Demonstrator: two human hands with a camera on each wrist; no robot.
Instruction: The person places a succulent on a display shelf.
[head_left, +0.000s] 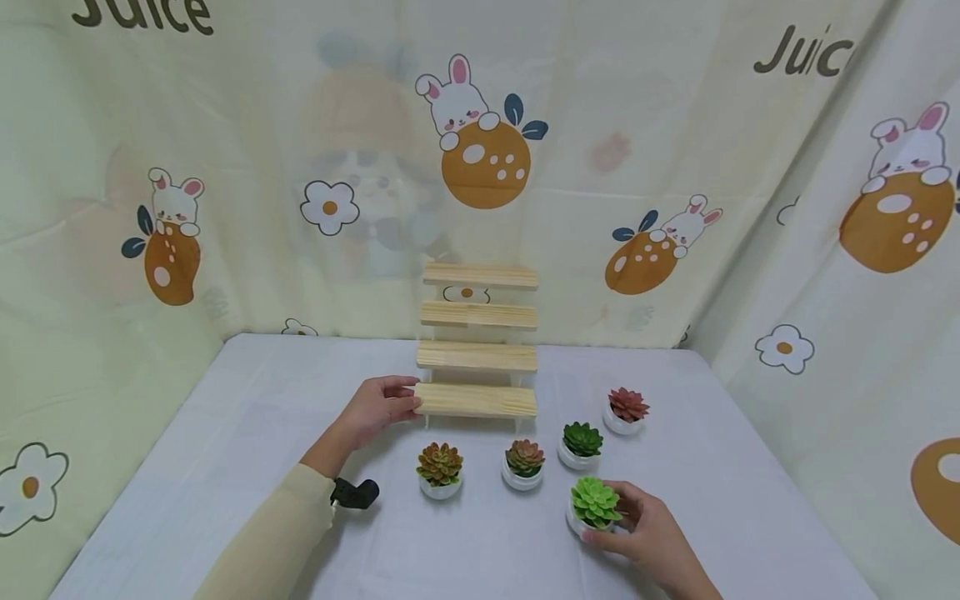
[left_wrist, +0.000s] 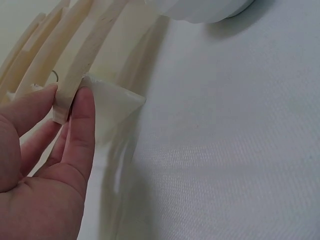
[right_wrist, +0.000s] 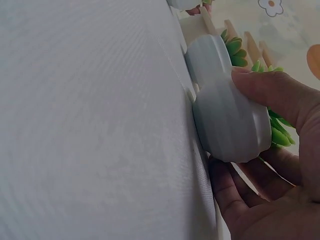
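Observation:
A wooden tiered shelf (head_left: pixel 476 402) stands at the back middle of the table. My left hand (head_left: pixel 378 410) pinches the left end of its lowest board; in the left wrist view, thumb and fingers close round the board end (left_wrist: pixel 67 95). At the front right my right hand (head_left: pixel 651 533) holds a bright green potted succulent (head_left: pixel 595 502). Its white ribbed pot (right_wrist: pixel 230 125) sits between thumb and fingers in the right wrist view, upright and seemingly on the cloth.
A brown-green succulent (head_left: pixel 439 467), a reddish-green one (head_left: pixel 523 462), a dark green one (head_left: pixel 581 443) and a red one (head_left: pixel 626 408) stand in white pots in front and right of the shelf. A patterned curtain (head_left: pixel 585 217) hangs behind the white-covered table (head_left: pixel 300 383).

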